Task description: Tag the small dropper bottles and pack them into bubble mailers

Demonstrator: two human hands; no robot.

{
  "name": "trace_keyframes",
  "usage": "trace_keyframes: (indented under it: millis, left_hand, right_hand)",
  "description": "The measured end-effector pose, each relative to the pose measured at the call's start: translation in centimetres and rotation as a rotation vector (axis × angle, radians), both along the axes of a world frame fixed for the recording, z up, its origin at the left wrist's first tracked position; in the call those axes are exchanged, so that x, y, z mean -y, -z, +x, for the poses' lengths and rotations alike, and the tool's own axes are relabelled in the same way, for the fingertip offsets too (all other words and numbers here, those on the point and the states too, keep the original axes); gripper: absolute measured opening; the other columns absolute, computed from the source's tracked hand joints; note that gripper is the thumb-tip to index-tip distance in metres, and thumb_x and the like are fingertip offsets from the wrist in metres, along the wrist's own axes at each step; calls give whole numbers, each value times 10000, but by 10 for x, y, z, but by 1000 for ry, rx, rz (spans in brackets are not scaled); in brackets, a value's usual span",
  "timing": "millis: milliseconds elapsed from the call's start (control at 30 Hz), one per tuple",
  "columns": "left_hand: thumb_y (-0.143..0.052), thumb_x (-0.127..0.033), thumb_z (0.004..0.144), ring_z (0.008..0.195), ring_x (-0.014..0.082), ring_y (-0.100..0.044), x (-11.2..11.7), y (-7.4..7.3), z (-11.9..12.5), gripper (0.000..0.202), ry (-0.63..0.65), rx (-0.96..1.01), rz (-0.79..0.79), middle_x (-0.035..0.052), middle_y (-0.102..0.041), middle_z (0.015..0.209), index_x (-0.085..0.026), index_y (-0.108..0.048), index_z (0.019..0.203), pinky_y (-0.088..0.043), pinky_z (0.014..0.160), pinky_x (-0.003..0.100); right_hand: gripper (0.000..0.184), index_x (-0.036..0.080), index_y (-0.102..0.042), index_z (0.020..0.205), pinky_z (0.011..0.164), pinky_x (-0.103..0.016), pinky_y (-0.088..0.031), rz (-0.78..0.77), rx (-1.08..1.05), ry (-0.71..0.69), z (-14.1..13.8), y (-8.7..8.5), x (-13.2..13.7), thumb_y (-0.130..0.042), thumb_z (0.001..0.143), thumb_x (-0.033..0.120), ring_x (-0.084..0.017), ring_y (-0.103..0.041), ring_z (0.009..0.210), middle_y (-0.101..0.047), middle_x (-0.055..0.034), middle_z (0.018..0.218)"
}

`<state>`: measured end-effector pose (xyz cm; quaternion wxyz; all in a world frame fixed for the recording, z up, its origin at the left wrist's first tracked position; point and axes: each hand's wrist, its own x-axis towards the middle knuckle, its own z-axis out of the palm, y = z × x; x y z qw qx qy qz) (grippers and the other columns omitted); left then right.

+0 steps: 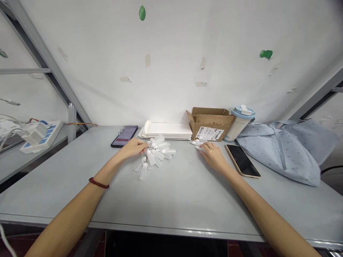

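Observation:
A loose pile of small clear plastic tags [155,155], several with white tops, lies on the grey table. My left hand [135,147], a dark red beaded bracelet [99,183] on its wrist, is closed at the pile's left edge, fingertips pinched on the tags there. Farther right, a smaller cluster of the same tags [196,142] lies in front of the cardboard box. The fingers of my right hand [213,155] are closed on this cluster's right side and partly cover it.
Behind the hands stand a stack of white envelopes [168,130], an open cardboard box [210,125] and a lidded cup [238,125]. One phone [124,136] lies left, another phone [242,160] right. A light blue cloth bag [284,151] and a power strip [44,137] flank the table.

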<state>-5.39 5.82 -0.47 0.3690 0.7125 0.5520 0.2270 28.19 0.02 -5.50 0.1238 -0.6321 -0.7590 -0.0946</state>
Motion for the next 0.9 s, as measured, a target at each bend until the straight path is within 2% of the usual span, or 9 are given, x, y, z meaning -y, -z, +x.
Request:
trace_keyframes:
  millis: [133,300,400,467,533,600,700,800,900]
  left_hand:
    - [-520,-366,710,432,76,-332,2,0,1,356,-79,4,103,-39,-409,442,-157,-428,436,-251,460,214]
    - [-501,-358,739,430,76,-307,13,-7,9,384,-153,19,255,-44,-364,418,-157,-401,428,-229,453,213]
    - [-497,-384,768,454,78,-375,24,-10,19,405,-68,86,270,-36,-427,451,-152,-412,447,-291,474,201]
    - [-502,-409,782,472,86,-436,34,-9,28,398,13,150,218,-28,-466,475,-150,-444,485,-331,476,194]
    - [-500,-425,797,466,94,-481,45,-7,38,348,83,206,121,-17,-523,519,-145,-515,590,-350,451,193]
    - [-494,-412,816,482,102,-536,56,-4,47,280,173,259,46,4,-610,656,-153,-581,882,-387,457,202]
    - [-500,-395,830,568,118,-607,70,3,58,475,301,287,-2,36,-645,880,-232,-416,1268,-441,507,221]
    - [-487,-408,842,623,132,-624,75,11,62,578,360,287,-36,56,-636,939,-247,-297,1364,-461,533,233]
    - [-469,-428,848,619,136,-616,74,17,63,532,359,280,-69,61,-637,895,-202,-372,1320,-460,525,236]
  right_hand:
    - [235,153,-565,1046,773,-373,-432,-16,-45,-11,-1,2,-1,-418,881,232,-264,-542,973,-618,-135,1018]
    - [250,172,-559,1046,771,-342,-448,0,-134,-93,-13,0,6,-390,900,283,-219,-580,922,-635,-104,999]
    - [268,168,-554,1050,769,-351,-446,46,-297,-193,-25,-8,16,-389,904,320,-218,-588,884,-641,-107,952]
    - [270,163,-543,1063,761,-342,-438,55,-367,-252,-33,-15,23,-388,909,321,-211,-585,872,-635,-105,948]
    - [275,162,-541,1061,738,-324,-435,48,-441,-285,-41,-22,31,-372,918,324,-196,-585,831,-636,-92,902]
    - [289,165,-535,1069,652,-279,-439,-7,-565,-294,-48,-27,37,-356,924,340,-172,-589,768,-644,-76,869]
    - [302,175,-534,1063,551,-236,-418,-123,-738,-299,-56,-31,45,-340,928,363,-146,-583,694,-646,-43,790]
    - [294,183,-547,1039,576,-239,-427,-208,-834,-340,-63,-31,50,-346,927,366,-136,-571,676,-631,-23,734]
    - [287,194,-552,1034,592,-242,-426,-274,-881,-371,-68,-30,53,-348,927,364,-132,-562,660,-619,-9,702]
